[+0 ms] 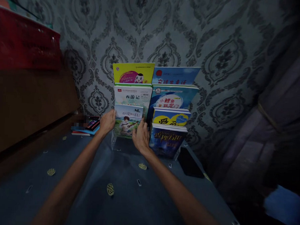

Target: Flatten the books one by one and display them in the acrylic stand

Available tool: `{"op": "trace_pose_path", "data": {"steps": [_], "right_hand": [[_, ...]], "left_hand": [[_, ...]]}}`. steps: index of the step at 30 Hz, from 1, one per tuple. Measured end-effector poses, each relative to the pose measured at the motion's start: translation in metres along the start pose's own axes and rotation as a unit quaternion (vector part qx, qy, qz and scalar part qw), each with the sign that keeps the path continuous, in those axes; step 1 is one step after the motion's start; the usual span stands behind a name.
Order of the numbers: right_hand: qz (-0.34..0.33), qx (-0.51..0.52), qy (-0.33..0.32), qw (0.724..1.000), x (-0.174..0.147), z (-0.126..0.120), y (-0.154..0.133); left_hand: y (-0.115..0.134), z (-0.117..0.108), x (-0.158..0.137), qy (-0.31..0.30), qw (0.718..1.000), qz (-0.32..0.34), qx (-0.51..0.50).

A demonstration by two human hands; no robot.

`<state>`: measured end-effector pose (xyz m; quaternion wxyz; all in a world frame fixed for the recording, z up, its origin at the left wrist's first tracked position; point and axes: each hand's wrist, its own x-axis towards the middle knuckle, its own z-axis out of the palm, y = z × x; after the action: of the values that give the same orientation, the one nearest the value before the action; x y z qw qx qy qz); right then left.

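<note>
A small book [127,121] with a guitar player on its cover stands upright in the front left of a clear tiered stand [112,142]. My left hand [107,122] is closed at its left edge, while my right hand [141,136] grips the right edge; some fingertips are hidden behind it. Behind it rise a white book [133,95] and a yellow book [133,73]. The right column holds a dark blue book [166,142] in front, then a yellow-and-blue book [171,117] and two blue books, the nearer one with a round emblem [174,97].
Several flat books [82,132] lie left of the stand. A dark flat slab [190,163] lies to its right on the blue patterned cloth [90,190]. A brown box-like piece [26,109] with a red container [25,42] on top borders the left; a curtain [263,108] hangs right.
</note>
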<state>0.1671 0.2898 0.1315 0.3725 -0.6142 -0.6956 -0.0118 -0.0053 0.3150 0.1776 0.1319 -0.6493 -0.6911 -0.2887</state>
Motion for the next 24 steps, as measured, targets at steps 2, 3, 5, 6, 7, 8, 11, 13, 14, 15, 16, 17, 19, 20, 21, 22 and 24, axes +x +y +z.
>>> {"op": "trace_pose_path", "data": {"steps": [2,3,5,6,7,8,11,13,14,15,16,17,19,20,21,22,24], "right_hand": [[0.000,0.005,0.002,1.000,0.001,0.000,0.000],[-0.001,0.008,0.004,1.000,0.001,0.001,0.000],[-0.004,0.015,0.007,1.000,0.001,0.002,0.001],[-0.006,0.018,0.009,1.000,0.001,0.002,0.001],[-0.009,0.022,0.010,1.000,0.000,0.003,0.002],[-0.013,0.025,0.011,1.000,-0.001,0.003,0.002],[-0.017,0.036,0.012,0.999,-0.005,0.006,0.003],[-0.019,0.044,0.015,0.999,-0.007,0.007,0.004],[-0.021,0.048,0.018,0.998,-0.008,0.008,0.005],[-0.023,0.052,0.020,0.998,-0.008,0.009,0.005],[-0.025,0.056,0.022,0.998,-0.008,0.010,0.006],[-0.026,0.058,0.022,0.998,-0.009,0.010,0.006],[-0.025,0.062,0.021,0.998,-0.009,0.010,0.006],[-0.024,0.064,0.019,0.997,-0.009,0.010,0.006],[-0.024,0.066,0.017,0.997,-0.009,0.010,0.006],[-0.025,0.068,0.014,0.997,-0.009,0.009,0.006],[-0.026,0.072,0.007,0.997,-0.009,0.008,0.006]], "left_hand": [[0.001,-0.002,0.001,-0.005,1.000,0.001,0.009],[0.001,-0.002,0.001,-0.007,1.000,0.000,0.013],[0.002,-0.004,0.000,-0.010,1.000,-0.001,0.018],[0.002,-0.004,0.000,-0.012,1.000,-0.001,0.020],[0.002,-0.004,-0.001,-0.013,1.000,-0.001,0.021],[0.003,-0.004,-0.001,-0.013,1.000,-0.002,0.022],[0.003,-0.003,-0.005,-0.015,1.000,0.001,0.026],[0.004,-0.003,-0.008,-0.014,1.000,0.003,0.027],[0.004,-0.003,-0.009,-0.014,1.000,0.004,0.026],[0.005,-0.003,-0.010,-0.014,1.000,0.003,0.025],[0.005,-0.003,-0.011,-0.014,1.000,0.003,0.023],[0.005,-0.003,-0.012,-0.014,1.000,0.002,0.021],[0.006,-0.003,-0.013,-0.014,1.000,0.000,0.015],[0.006,-0.003,-0.014,-0.012,1.000,-0.002,0.014],[0.006,-0.003,-0.014,-0.010,1.000,-0.003,0.013],[0.007,-0.003,-0.014,-0.007,1.000,-0.004,0.012],[0.007,-0.003,-0.014,-0.002,1.000,-0.007,0.013]]}}
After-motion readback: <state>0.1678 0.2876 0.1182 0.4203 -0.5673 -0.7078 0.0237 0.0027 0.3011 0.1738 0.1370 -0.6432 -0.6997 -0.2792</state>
